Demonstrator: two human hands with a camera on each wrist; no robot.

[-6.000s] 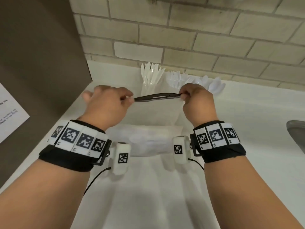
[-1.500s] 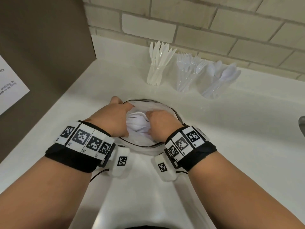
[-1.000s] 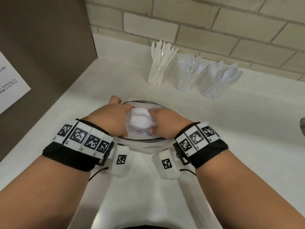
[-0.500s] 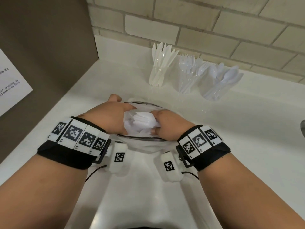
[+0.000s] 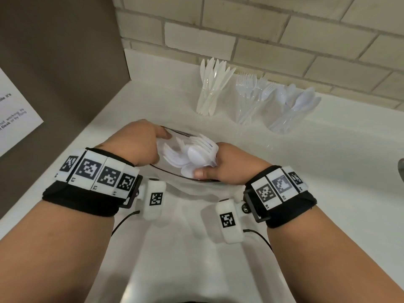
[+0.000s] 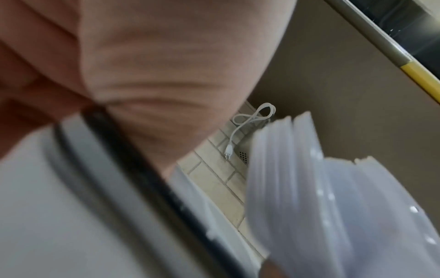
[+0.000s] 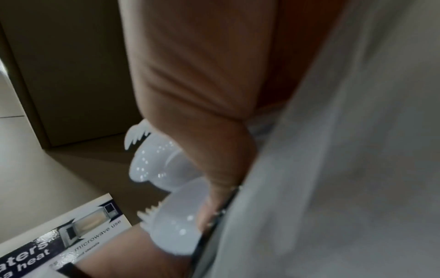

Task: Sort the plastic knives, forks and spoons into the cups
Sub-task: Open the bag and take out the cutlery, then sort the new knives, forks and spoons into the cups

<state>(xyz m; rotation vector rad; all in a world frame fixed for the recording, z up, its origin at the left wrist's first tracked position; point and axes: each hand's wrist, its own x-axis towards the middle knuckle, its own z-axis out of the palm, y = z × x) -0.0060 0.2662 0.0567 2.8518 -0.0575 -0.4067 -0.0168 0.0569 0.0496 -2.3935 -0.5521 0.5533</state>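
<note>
Bowl (image 5: 175, 133) holding cutlery bundle (image 5: 192, 154), right hand (image 5: 223, 167) gripping

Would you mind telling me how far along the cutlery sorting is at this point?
Three cups at the wall already hold sorted knives, forks and spoons. In hand: the right hand grips a mixed bundle of cutlery over the bowl, which the left hand steadies. That bundle is left to sort.

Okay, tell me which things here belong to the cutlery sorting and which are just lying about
Part of the job:
bundle of mixed cutlery, gripped by the right hand
left hand on the bag
knife cup
fork cup
spoon cup

Just lying about:
paper notice
white cable
</note>
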